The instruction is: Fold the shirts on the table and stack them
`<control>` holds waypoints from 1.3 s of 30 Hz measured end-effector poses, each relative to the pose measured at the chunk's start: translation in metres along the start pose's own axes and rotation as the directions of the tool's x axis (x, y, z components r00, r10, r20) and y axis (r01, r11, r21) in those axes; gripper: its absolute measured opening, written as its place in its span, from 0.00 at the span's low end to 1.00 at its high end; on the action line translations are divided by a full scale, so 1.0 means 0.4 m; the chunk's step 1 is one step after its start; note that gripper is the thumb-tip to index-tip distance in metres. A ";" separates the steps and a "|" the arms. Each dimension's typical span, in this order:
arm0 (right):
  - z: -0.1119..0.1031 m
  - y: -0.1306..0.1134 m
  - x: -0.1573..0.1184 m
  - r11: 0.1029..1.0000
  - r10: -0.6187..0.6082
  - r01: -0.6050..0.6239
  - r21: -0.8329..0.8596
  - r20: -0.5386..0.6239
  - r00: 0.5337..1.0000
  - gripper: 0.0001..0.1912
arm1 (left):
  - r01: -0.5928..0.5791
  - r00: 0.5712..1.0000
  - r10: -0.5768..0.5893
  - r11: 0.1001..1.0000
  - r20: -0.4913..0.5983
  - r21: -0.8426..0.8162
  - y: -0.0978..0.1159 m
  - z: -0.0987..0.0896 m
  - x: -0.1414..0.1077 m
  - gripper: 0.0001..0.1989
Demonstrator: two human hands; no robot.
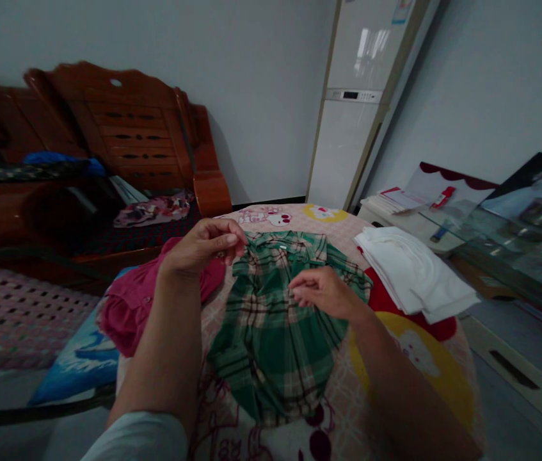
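A green plaid shirt lies on the round table, its collar at the far side and its fabric wrinkled. My left hand is over the shirt's far left shoulder, thumb and fingers drawn together. Above the middle of the shirt, my right hand has its fingers curled together, tips pointing left. Whether either hand pinches anything is too small to make out. To the left, partly behind my left forearm, lies a crumpled magenta garment. Folded white cloth rests at the right.
A patterned cloth covers the table. Behind it stand a wooden chair and a tall white cabinet unit. A pink plastic chair is at left; a glass shelf juts in at right.
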State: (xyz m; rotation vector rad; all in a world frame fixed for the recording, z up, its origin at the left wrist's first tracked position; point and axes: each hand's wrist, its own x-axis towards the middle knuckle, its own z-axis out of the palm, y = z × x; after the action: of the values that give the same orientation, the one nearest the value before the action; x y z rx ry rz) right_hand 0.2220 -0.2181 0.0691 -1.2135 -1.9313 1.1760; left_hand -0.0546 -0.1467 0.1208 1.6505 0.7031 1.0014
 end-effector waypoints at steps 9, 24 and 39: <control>-0.178 0.227 -0.091 0.424 0.180 -0.743 -0.517 -0.756 0.629 0.12 | 0.043 0.801 -0.184 0.967 0.570 0.251 -0.125 0.346 0.078 0.13; -0.191 0.330 -0.064 0.922 0.274 -0.013 0.386 -0.631 0.726 0.18 | -0.284 0.862 -0.246 0.489 0.442 0.825 -0.215 0.517 0.014 0.07; -0.186 0.309 -0.057 0.640 0.330 0.339 0.689 -0.646 0.688 0.22 | 0.508 0.858 -0.512 0.829 0.049 -0.234 -0.321 0.301 0.106 0.09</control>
State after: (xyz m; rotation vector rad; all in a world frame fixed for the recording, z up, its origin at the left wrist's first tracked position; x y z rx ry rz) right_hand 0.3421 -0.1857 -0.0076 -0.9335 -0.6461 1.0751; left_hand 0.0751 -0.1298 -0.0046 1.1515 0.9348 0.6752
